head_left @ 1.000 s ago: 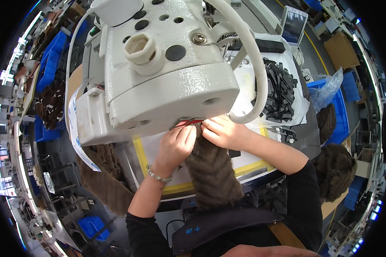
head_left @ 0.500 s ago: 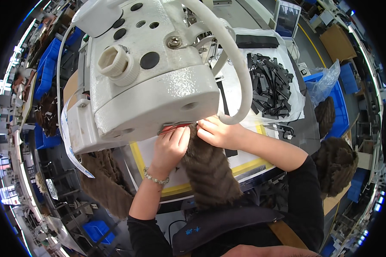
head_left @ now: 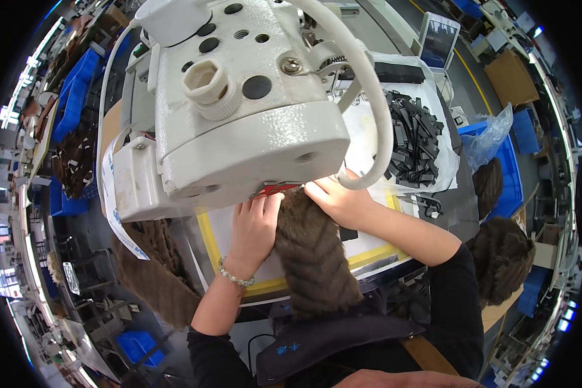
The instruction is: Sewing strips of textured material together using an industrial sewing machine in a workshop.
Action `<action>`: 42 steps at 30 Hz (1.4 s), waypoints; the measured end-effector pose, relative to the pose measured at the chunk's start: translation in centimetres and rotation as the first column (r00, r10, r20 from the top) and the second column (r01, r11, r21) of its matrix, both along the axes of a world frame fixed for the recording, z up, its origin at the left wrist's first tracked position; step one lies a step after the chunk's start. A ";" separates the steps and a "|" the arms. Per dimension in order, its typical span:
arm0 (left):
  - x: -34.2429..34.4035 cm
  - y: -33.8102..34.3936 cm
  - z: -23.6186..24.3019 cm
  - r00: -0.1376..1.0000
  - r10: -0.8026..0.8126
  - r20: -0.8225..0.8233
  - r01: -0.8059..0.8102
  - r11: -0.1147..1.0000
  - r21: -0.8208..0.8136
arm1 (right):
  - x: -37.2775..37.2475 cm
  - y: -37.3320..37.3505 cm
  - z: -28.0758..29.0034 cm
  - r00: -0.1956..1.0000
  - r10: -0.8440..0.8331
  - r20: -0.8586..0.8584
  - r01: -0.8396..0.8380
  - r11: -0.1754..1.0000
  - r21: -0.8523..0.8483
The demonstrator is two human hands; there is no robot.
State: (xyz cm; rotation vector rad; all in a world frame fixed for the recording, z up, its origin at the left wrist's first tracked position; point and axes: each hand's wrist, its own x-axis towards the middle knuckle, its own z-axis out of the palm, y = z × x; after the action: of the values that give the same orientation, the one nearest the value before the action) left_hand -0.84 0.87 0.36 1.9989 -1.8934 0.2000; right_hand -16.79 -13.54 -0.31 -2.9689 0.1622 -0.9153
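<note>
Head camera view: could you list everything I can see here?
Large glossy metal machine head: one, white, top centre
Long ribbed fur strip: one, brown, between the hands, below the machine
Loose fur pieces: at least three, brown, left and right of the table
Small flat strips: many, black, heaped right of the machine
Flat-screen device: one, pale-framed, upper right
Plastic bins: several, blue, both sides
Crumpled plastic bag: one, clear, on the right bin
Beaded bracelet: one, pale, left wrist
Left hand: one, bare, left of the strip's upper end
Right hand: one, bare, right of it

Rim clutter is too small to itemise.
</note>
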 end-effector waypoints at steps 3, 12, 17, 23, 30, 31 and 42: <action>0.2 0.1 0.0 0.992 0.003 -0.130 0.003 0.999 0.051 | 0.2 0.1 0.6 1.000 -0.005 -0.013 0.006 0.998 0.057; 0.0 0.1 -0.1 0.985 -0.069 0.157 0.068 0.998 0.016 | -0.3 0.9 -0.2 0.997 -0.004 -0.081 0.022 0.976 0.217; -0.1 0.0 -0.2 0.984 -0.072 0.162 0.068 0.997 0.029 | -0.9 0.9 -0.7 0.973 0.020 -0.232 0.013 0.990 0.139; 0.0 -0.3 0.1 0.985 -0.083 0.153 0.088 0.996 -0.026 | 0.1 0.7 -0.6 0.999 0.016 -0.029 -0.012 0.990 0.138; 0.0 0.0 0.0 0.991 -0.069 0.118 0.072 0.997 -0.017 | 0.4 0.8 -0.7 0.999 0.009 0.043 -0.014 0.993 0.115; 0.0 0.0 0.0 0.989 -0.072 0.125 0.075 0.997 -0.014 | 0.4 0.7 -0.6 0.999 0.006 0.051 -0.012 0.993 0.116; 0.3 0.0 1.0 0.994 -0.111 0.015 0.110 0.993 0.050 | 0.0 -0.4 -0.2 1.000 -0.006 -0.024 0.007 1.000 0.025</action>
State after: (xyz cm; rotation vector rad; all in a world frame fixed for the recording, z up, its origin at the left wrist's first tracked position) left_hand -0.55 0.88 1.34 1.9219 -2.0319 0.1432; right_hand -16.79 -13.97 -0.55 -2.9588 0.1830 -0.8724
